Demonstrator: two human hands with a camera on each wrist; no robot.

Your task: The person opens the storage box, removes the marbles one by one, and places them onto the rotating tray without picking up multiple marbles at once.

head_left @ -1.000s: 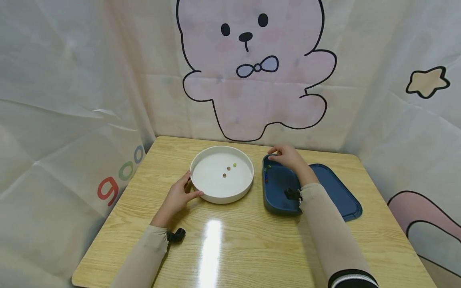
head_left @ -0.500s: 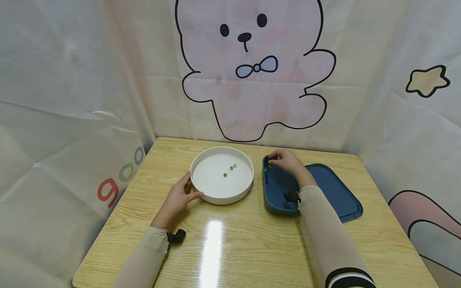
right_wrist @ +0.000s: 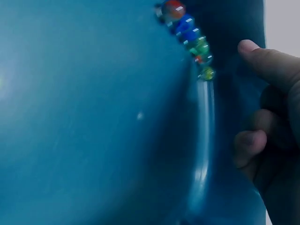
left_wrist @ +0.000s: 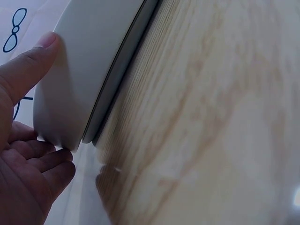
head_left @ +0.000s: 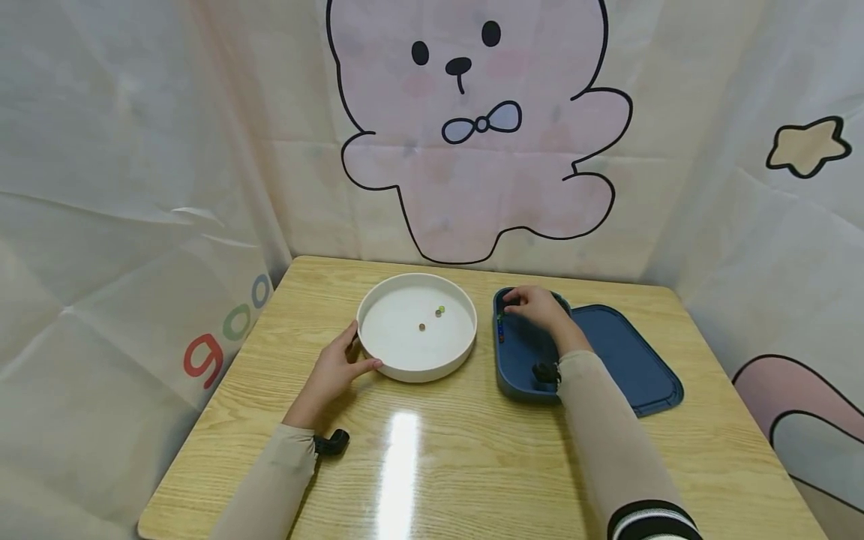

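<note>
Glass beads (right_wrist: 189, 32) line the inner side of the blue box (head_left: 526, 391), and beside them the right hand (head_left: 542, 307), thumb and fingers parted, shows nothing between! Looks like picking time; the next move calls for a fine pinch. Across the surface (head_left: 486, 457), the left hand (head_left: 337, 366) grips the white dish (head_left: 394, 322), three small beads (head_left: 422, 327) inside.

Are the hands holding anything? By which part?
The left hand holds the dish by its outer side. The right hand, over the box, shows nothing held.
</note>
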